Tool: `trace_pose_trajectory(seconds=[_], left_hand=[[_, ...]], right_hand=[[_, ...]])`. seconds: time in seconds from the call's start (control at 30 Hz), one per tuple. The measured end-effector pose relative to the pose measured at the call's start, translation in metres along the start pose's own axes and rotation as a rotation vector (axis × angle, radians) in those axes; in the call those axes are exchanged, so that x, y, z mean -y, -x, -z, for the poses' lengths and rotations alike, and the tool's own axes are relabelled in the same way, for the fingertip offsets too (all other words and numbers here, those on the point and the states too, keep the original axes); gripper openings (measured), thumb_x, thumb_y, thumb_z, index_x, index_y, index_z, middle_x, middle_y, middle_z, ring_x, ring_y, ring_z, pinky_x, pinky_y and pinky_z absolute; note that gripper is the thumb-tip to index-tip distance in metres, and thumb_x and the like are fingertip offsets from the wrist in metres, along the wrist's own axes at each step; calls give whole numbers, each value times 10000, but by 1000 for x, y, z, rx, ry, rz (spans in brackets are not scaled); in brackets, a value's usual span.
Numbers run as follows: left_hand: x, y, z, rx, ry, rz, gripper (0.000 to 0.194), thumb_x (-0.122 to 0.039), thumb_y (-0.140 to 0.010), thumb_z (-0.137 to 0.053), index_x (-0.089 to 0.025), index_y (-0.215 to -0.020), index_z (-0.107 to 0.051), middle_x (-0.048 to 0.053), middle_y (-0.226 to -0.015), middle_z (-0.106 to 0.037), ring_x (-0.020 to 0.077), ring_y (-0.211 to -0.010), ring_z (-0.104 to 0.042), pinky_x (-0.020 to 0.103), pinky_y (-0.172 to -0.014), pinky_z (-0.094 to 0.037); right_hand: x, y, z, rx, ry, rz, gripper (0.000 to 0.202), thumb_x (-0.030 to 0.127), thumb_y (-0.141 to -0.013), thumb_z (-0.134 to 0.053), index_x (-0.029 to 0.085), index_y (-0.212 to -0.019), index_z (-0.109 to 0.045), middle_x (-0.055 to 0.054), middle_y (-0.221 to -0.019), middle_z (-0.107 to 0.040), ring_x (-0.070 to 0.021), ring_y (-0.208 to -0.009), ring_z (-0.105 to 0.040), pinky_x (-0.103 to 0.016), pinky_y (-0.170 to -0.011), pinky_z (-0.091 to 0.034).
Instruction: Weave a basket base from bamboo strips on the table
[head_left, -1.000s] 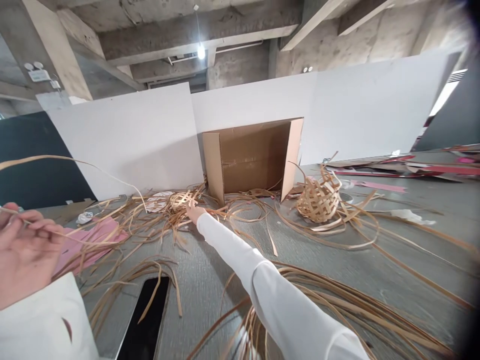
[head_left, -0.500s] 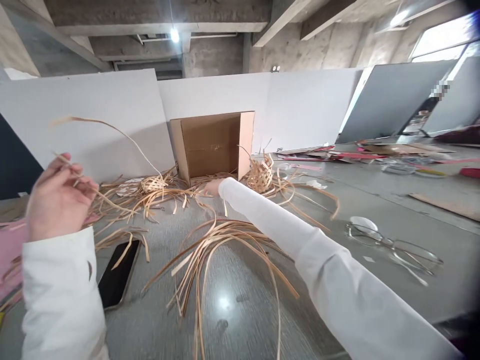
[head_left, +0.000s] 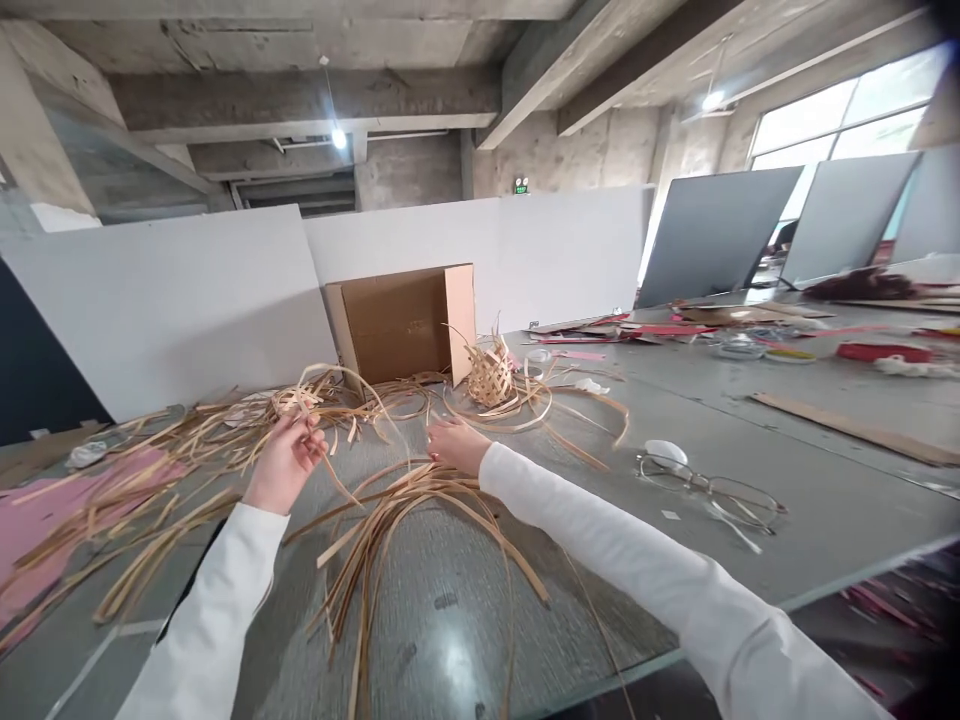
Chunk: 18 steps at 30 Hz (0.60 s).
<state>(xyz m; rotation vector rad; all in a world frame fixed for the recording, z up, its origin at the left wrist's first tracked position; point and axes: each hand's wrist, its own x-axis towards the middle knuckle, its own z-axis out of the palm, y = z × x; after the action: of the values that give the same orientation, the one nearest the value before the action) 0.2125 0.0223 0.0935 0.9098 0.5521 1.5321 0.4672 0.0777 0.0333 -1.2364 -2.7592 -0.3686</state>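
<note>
My left hand (head_left: 289,462) is closed on a thin tan strip (head_left: 360,378), which arches up and over to the right. Just above the near pile of loose strips (head_left: 420,485), my right hand (head_left: 456,443) has its fingers pressed together; what they hold, if anything, is too small to make out. A small woven basket (head_left: 491,375) with loose ends sticking up stands behind my right hand. Another woven piece (head_left: 292,397) lies behind my left hand among scattered strips.
An open cardboard box (head_left: 460,320) stands against white panels (head_left: 570,255). Glasses (head_left: 709,485) lie at the right, near a long cardboard strip (head_left: 847,428). Pink sheet (head_left: 52,520) is at the left. A dark phone (head_left: 196,575) is partly hidden by my left sleeve.
My left hand has come down and right, toward the middle, still with a strip. My right hand has drawn back nearer to me. The view has tilted up and turned slightly.
</note>
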Motion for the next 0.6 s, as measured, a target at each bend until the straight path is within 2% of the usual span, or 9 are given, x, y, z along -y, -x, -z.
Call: trace_pose_trajectory(seconds=[0.07,0.17,0.27,0.33,0.4,0.5,0.6], left_hand=[[10,6,9,-2,46,48,220,1,-785,-471,-158,-891,-579,-20,-704,-488,43,-498,-479,146,-462,-477],[19,17,17,-6,95,102,240,13,-823,-388,-128,-895,-568,-14,-687,-469,22,-480,-462,101,-444,-454],[23,26,19,7,223,147,272,21,-838,-353,-133,-915,-564,-23,-673,-455,3,-464,-447,59,-433,-432],[27,29,19,18,264,146,254,15,-826,-396,-146,-915,-571,-32,-666,-454,2,-455,-442,56,-421,-423],[35,31,19,17,140,160,226,-3,-784,-488,-154,-919,-588,-30,-675,-472,16,-463,-457,79,-412,-425],[51,34,19,34,-262,250,247,-110,-738,-616,-170,-976,-602,4,-763,-542,72,-549,-538,155,-477,-476],[66,34,23,52,-674,211,343,-272,-711,-651,-185,-1035,-581,43,-880,-593,134,-621,-586,265,-602,-511]], right_hand=[[-6,15,0,-47,4,9,192,183,-847,-452,175,-872,-643,-106,-1027,-588,-210,-1004,-515,-361,-864,-341],[-20,37,-5,-97,-70,-2,179,173,-847,-462,193,-884,-636,-75,-937,-618,-181,-950,-531,-333,-874,-329],[-34,52,-12,-129,-143,-56,185,146,-835,-468,194,-855,-646,-70,-888,-636,-179,-925,-543,-315,-851,-347],[-41,59,-16,-133,-168,-80,205,115,-817,-469,201,-841,-654,-65,-889,-644,-176,-926,-550,-307,-834,-361],[-43,63,-19,-128,-200,-81,245,66,-781,-473,215,-834,-660,-45,-907,-650,-161,-935,-554,-285,-830,-372],[-40,64,-23,-116,-261,-83,302,22,-741,-458,223,-830,-664,-19,-927,-653,-134,-922,-566,-239,-814,-394],[-33,61,-27,-150,-311,-136,323,78,-822,-376,200,-974,-634,-48,-998,-637,-138,-949,-564,-245,-825,-409]])
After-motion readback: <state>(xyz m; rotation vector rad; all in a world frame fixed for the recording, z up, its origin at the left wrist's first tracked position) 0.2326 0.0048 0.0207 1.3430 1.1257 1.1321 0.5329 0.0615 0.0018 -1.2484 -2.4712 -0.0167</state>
